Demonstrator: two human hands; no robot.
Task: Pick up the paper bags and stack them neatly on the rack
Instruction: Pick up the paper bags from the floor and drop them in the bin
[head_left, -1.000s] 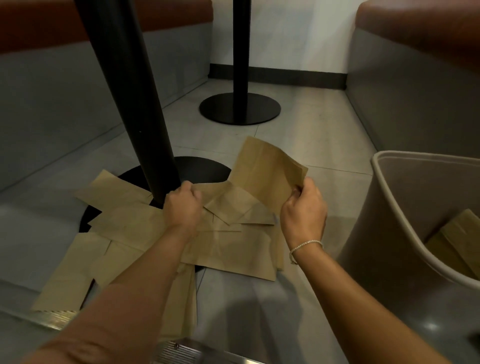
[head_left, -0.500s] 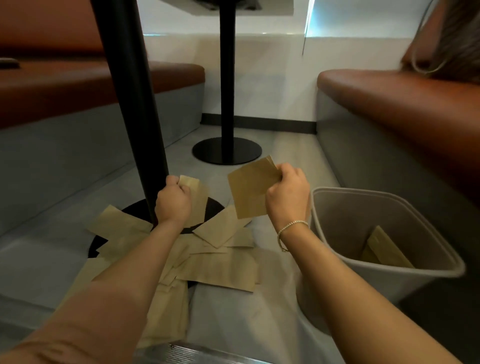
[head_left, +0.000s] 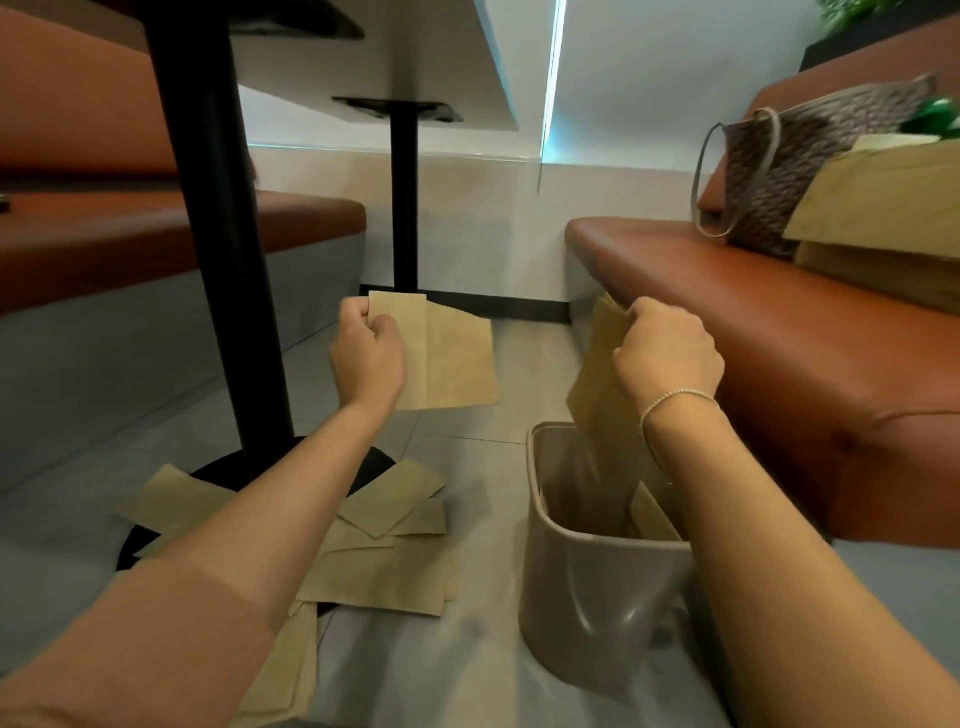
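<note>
My left hand (head_left: 368, 358) is shut on a flat brown paper bag (head_left: 452, 358), held up in the air above the floor. My right hand (head_left: 667, 353) grips a second brown paper bag (head_left: 597, 410) by its top edge, and that bag hangs down into the grey plastic bin (head_left: 582, 587). Another paper bag (head_left: 652, 517) stands inside the bin. Several more flat paper bags (head_left: 384, 571) lie scattered on the grey floor around the black round table base (head_left: 218, 470).
A black table pole (head_left: 218, 234) rises at the left, with a second pole (head_left: 404, 202) further back. Brown upholstered benches run along both sides. On the right bench (head_left: 753, 322) sit a patterned handbag (head_left: 795, 171) and large paper bags (head_left: 883, 208).
Both hands have risen from the pile, each with a bag. My right hand has swung right, over the bin, and lowered its bag into it. My view has tilted upward.
</note>
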